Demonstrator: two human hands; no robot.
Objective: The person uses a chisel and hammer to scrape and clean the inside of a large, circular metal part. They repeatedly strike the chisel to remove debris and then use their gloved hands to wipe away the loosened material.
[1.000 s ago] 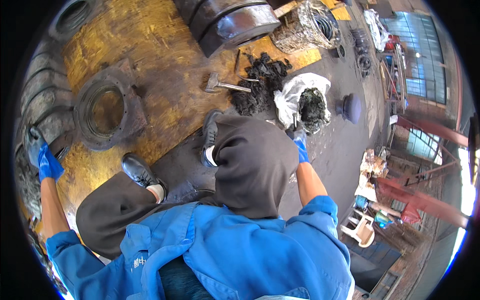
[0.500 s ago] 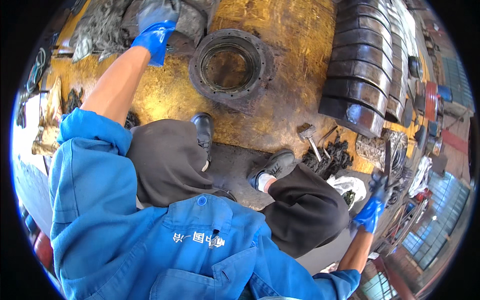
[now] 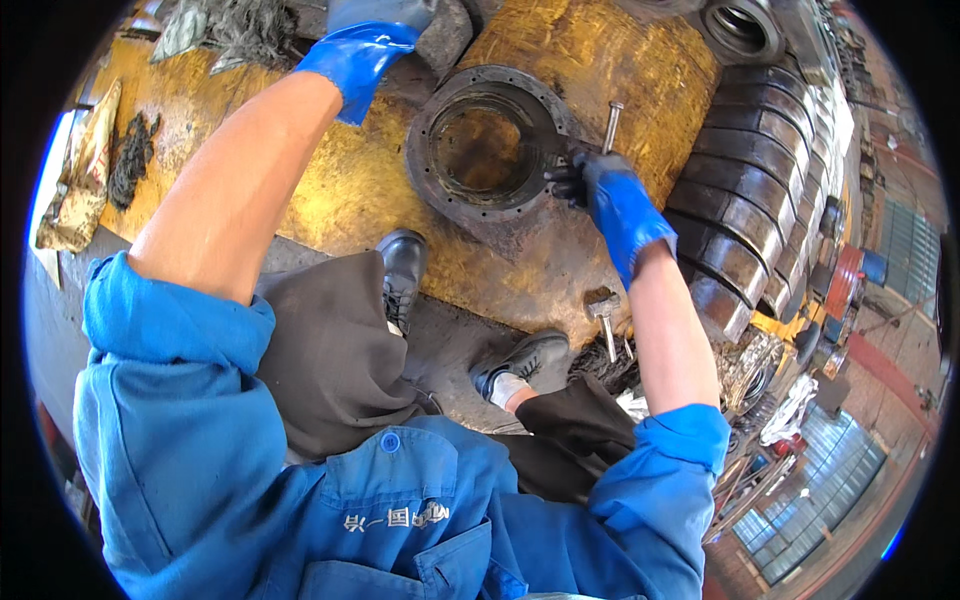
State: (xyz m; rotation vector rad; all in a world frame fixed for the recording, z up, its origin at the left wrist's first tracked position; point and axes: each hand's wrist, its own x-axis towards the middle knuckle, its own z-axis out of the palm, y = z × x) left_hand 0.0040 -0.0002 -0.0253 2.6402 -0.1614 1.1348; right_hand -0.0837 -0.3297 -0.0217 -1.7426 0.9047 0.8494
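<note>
A dark round metal housing (image 3: 425, 180) with a bolt-holed flange and an open bore stands on the yellow work surface. My right hand (image 3: 608, 195), in a blue gauntlet glove with dark fingers, is closed around a metal rod (image 3: 613, 128) with a widened end, just right of the flange. The rod's lower part is hidden by the hand. My left hand (image 3: 380, 22), gloved in the same way, is at the top edge beside a dark grey lump (image 3: 445, 38); its fingers lie out of view.
Curved dark metal segments (image 3: 745, 170) stand in a row at right, below a metal ring (image 3: 740, 28). A short-handled tool with a blocky head (image 3: 603, 306) lies near my shoe (image 3: 525, 362). Grey rags (image 3: 250, 30) and a stained sack (image 3: 80, 190) are at left.
My right hand has swung from the far lower right up to the housing's right side, bringing the rod. My left hand has shifted slightly right and up. The view has turned a little.
</note>
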